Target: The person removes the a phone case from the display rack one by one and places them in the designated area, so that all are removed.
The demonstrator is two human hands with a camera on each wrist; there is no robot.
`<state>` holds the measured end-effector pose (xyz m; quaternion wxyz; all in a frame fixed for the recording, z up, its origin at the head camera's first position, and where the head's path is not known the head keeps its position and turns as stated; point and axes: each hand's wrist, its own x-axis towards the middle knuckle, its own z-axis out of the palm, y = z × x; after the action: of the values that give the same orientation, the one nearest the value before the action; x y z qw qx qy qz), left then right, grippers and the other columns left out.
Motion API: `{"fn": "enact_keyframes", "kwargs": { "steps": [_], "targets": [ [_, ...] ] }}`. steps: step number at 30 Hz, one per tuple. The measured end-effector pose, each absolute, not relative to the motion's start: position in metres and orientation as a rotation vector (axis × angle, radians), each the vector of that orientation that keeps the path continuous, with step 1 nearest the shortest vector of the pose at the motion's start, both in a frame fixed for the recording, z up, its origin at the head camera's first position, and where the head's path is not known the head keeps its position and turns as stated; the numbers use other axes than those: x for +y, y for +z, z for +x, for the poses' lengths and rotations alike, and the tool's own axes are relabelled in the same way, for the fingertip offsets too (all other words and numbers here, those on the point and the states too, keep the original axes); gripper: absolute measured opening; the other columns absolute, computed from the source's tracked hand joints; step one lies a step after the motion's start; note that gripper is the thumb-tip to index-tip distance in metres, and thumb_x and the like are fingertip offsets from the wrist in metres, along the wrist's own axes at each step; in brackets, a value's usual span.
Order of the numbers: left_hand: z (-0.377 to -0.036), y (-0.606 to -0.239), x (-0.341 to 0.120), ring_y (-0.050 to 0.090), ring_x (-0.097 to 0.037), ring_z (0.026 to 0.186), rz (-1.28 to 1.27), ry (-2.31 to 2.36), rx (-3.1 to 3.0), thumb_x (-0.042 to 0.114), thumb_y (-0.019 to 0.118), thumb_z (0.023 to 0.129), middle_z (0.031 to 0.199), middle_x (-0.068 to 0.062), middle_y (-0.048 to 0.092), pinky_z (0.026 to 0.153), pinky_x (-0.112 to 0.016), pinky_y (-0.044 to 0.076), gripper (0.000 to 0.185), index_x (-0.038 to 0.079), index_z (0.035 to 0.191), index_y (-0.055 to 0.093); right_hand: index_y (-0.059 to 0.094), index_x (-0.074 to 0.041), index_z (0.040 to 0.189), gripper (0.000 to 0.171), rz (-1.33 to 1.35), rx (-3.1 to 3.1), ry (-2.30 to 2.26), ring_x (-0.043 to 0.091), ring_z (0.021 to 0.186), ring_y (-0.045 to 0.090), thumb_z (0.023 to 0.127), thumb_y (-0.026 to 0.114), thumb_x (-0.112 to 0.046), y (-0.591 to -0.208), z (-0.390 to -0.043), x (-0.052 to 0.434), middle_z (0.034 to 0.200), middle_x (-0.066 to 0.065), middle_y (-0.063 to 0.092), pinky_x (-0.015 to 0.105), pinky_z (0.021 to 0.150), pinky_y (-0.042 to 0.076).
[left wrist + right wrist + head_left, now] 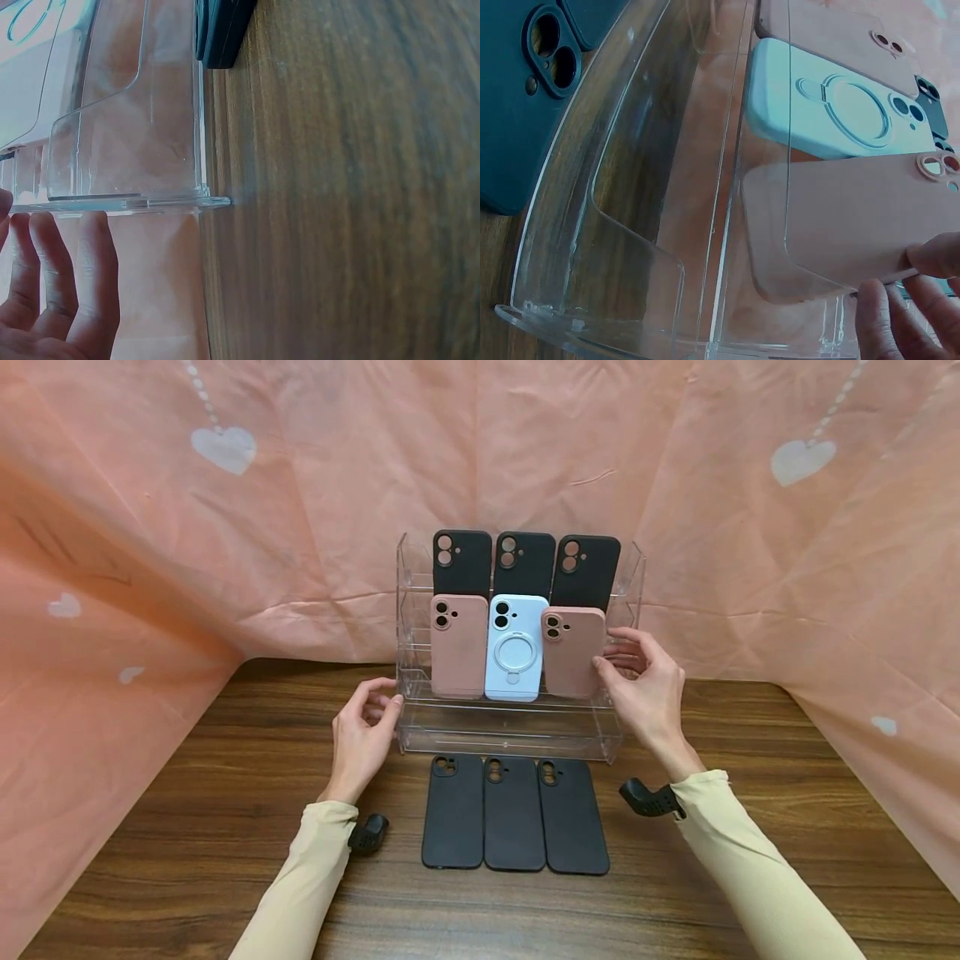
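A clear acrylic display stand [480,743] holds phone cases in tiers. At its right, my right hand [647,685] pinches the edge of a pink phone case [573,652], thumb on its back face. This case leans slightly in the front-filled tier; the right wrist view shows its lower end behind a clear front lip. Beside it stand a white phone case [516,677] with a ring and another pink phone case [459,647]. My left hand [363,735] is at the stand's left side, fingertips [94,225] against the clear side panel [112,201].
Three black phone cases [513,814] lie side by side on the wooden table [225,793] before the stand. Several more black cases, one a black phone case [462,564] at left, fill the tier behind. A pink curtain [337,510] with white hearts surrounds the table.
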<state>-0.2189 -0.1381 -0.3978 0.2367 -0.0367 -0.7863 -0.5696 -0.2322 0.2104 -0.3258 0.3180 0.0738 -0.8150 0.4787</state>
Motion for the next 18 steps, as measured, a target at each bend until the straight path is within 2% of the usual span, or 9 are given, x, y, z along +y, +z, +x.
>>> {"fn": "enact_keyframes", "kwargs": {
  "steps": [8, 12, 18],
  "targets": [
    [-0.219, -0.4, -0.14, 0.067, -0.02, 0.067, -0.112, -1.54, -2.163, 0.016, 0.071, 0.096, 0.087, -0.009, 0.067, 0.051, -0.025, 0.058, 0.022, 0.017, 0.118, 0.071, 0.07, -0.005, 0.122, 0.036, 0.277, -2.045, 1.346, -0.007, 0.084, 0.069, 0.087, 0.077, -0.001, -0.317, -0.228, 0.209, 0.105, 0.019, 0.075, 0.007, 0.076, 0.056],
    [-0.22, -0.401, -0.14, 0.067, -0.019, 0.067, -0.112, -1.534, -2.163, 0.015, 0.07, 0.097, 0.087, -0.008, 0.066, 0.051, -0.025, 0.058, 0.022, 0.016, 0.118, 0.07, 0.071, -0.005, 0.123, 0.037, 0.301, -1.993, 1.374, -0.003, 0.085, 0.07, 0.087, 0.078, -0.001, -0.311, -0.226, 0.207, 0.103, 0.018, 0.074, 0.009, 0.077, 0.058],
    [-0.221, -0.4, -0.14, 0.067, -0.023, 0.067, -0.117, -1.539, -2.154, 0.015, 0.071, 0.096, 0.086, -0.008, 0.066, 0.05, -0.025, 0.058, 0.023, 0.016, 0.119, 0.071, 0.071, -0.007, 0.124, 0.038, 0.319, -1.978, 1.388, -0.001, 0.083, 0.071, 0.087, 0.078, -0.001, -0.306, -0.222, 0.206, 0.097, -0.001, 0.073, 0.011, 0.076, 0.059]
  ]
}}
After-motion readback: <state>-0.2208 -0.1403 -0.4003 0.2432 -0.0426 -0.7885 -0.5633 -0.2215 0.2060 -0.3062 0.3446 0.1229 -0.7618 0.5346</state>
